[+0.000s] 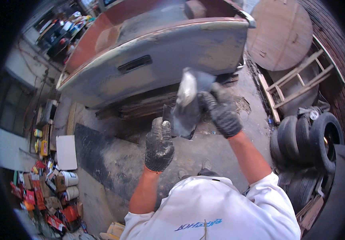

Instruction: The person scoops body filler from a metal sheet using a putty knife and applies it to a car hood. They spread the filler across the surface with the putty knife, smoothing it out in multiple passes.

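I hold a dark, thin, irregular sheet (185,124) in front of me, with a pale crumpled patch on its upper part. My left hand (159,146), in a dirty dark knitted glove, is closed on the sheet's lower left edge. My right hand (220,110), gloved alike, grips its upper right side, the fingers blurred. The sheet's material is unclear. Behind it stands the end panel (148,76) of a worn grey truck bed or similar body with a reddish inside and a slot in the panel, resting on dark timber (124,110).
At the right are stacked tyres (321,138), a wooden ladder (300,86) and a large round wooden board (278,32). At the left are a white panel (65,152), buckets (68,180) and piled cans and boxes (42,200). A dark flat sheet (88,152) lies on the floor.
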The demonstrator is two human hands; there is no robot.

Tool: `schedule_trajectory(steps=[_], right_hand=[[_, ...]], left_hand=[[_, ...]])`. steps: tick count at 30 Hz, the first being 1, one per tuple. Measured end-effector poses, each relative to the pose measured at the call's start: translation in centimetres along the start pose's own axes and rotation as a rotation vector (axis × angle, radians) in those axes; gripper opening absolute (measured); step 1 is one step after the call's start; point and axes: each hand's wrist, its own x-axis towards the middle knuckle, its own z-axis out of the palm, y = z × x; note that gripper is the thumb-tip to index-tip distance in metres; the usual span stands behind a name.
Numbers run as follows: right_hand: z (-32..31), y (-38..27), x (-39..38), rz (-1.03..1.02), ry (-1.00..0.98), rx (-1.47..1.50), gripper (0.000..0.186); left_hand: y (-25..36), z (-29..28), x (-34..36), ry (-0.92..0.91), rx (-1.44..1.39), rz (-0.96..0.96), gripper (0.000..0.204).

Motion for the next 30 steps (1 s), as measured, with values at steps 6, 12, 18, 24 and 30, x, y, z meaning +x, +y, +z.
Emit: schedule_trajectory(steps=[6,12,18,24,30], right_hand=[[-2.8,-2.5,1.1,0.059,-0.362,0.484,0.025],[-5.0,-3.9,2.1,-0.265,-0.572,0.136,0.023],[-2.8,-4.7,-0.6,-0.692,-0.263,-0.236,0.064],[-2.3,-4.0,-1.6,-0.474,-0.266,-0.063,0.059],[-2.7,-4.7,-1.0,-0.508,-0.241,0.002,0.055]], left_hand=[[-1.5,0.0,-0.6,-0.04,-0.326,-0.332,0.026],[-3.0,0.6,-0.8,0.044,-0.404,-0.463,0.03],[-2.1,1.8,0.7,0.338,0.257,-0.083,0.027],[-0.6,1.7,2.0,0.288,-0.17,-0.392,0.031],[-0.6,1.5,1.7,0.209,-0.189,-0.421,0.033]])
